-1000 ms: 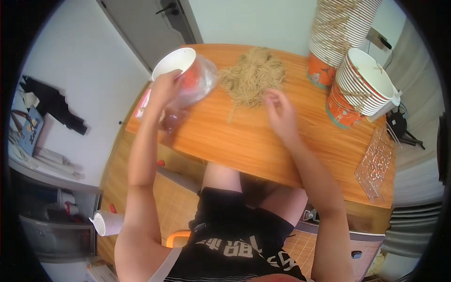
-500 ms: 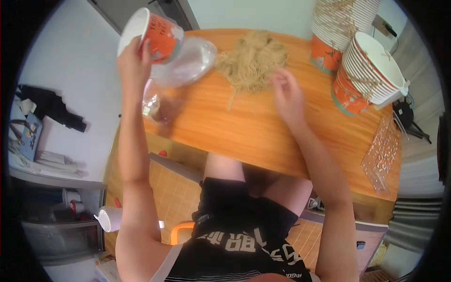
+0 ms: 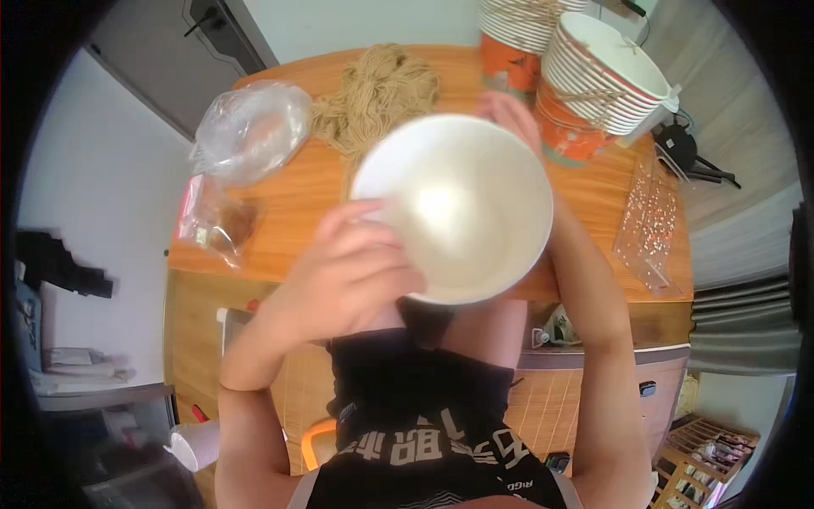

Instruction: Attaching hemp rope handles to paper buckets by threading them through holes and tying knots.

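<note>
A white-lined paper bucket (image 3: pixel 475 229) is held over the front of the table, its round mouth turned up toward me. My left hand (image 3: pixel 356 263) grips it at the left side, with blurred fingers over the rim. Behind the bucket's far right edge is my right hand (image 3: pixel 513 114), mostly hidden and smeared, so its fingers do not read clearly. Tan twine (image 3: pixel 377 97) lies in a loose heap just beyond the bucket. Nested orange-and-white paper buckets (image 3: pixel 585 102) with twine handles stand beside my right hand.
A second tall stack of buckets (image 3: pixel 513 55) rises at the back. Clear plastic bags (image 3: pixel 254 127) and a small clear packet (image 3: pixel 220 225) lie on the left. A clear sheet with small beads (image 3: pixel 653 225) rests near the table's right edge. A white bucket (image 3: pixel 195 445) sits below, left.
My left hand has brought the bucket from the upper left to in front of me, its mouth now facing up. The right hand is now behind it. The view has shifted right.
</note>
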The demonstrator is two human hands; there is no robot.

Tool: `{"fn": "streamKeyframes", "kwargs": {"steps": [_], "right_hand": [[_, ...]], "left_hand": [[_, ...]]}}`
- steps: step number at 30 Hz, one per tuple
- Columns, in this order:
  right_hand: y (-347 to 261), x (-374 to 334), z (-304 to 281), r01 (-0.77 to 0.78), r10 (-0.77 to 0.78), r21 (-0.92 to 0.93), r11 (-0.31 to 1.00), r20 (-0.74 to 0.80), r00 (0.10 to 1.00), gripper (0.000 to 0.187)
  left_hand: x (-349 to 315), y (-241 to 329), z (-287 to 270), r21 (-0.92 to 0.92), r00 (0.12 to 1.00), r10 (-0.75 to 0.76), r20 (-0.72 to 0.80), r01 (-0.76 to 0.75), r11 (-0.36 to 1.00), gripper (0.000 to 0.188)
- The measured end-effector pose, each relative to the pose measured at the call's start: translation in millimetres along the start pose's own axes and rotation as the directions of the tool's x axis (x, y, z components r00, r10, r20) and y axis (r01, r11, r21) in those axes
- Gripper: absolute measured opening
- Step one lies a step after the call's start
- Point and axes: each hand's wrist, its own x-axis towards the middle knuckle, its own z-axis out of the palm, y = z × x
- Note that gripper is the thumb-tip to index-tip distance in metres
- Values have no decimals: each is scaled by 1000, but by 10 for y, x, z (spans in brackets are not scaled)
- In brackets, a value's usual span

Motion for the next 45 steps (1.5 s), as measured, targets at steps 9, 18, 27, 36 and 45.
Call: {"fn": "streamKeyframes", "kwargs": {"steps": [9,18,27,36,45], "right_hand": [[-46,102,-588,-439,262,618,652,359,896,75],[-339,41,-430,-183,145,561,808,113,983,80],[-298,-7,-418,31,-63,295,955,101,993,40],[-164,105,-586,149,-150,125,981,3,989,40],[-221,69,-501,525,-605,-357,773,-165,779,29]], "left_hand": [[453,-576,615,-36,988,26,-149,-32,999,38],[656,-1677,-3,-233,867,-285,-408,203,951,20],[268,-1652,254,-293,953,-281,117,303,907,16],[265,-1429,551,-172,838,-287,465,403,899,16],[357,-1395,357,-573,946,-133,295,286,768,11]]}}
